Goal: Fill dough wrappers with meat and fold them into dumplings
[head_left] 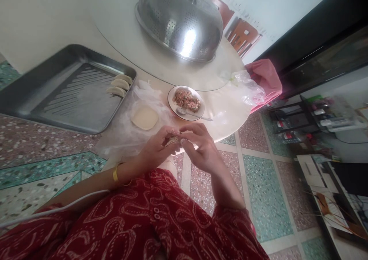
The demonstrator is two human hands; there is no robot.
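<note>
Between my two hands, just off the table's near edge, is a small folded dumpling (173, 140), largely covered by fingers. My left hand (156, 147) is closed around its left side. With thumb and forefinger my right hand (199, 147) pinches its right edge. Just beyond, a stack of round dumpling wrappers (145, 117) lies on a thin plastic bag (135, 106). To its right stands a plate (174, 106) of minced meat filling (186, 100), a metal spoon (198, 116) resting in it with the handle over the rim.
A dark metal baking tray (71, 116) sits at left, several shaped dumplings (119, 85) at its right end. A large perforated steel dome cover (178, 26) stands on the glass turntable (129, 62). A pink bag (266, 78) and clear plastic (248, 87) are at the table's right edge.
</note>
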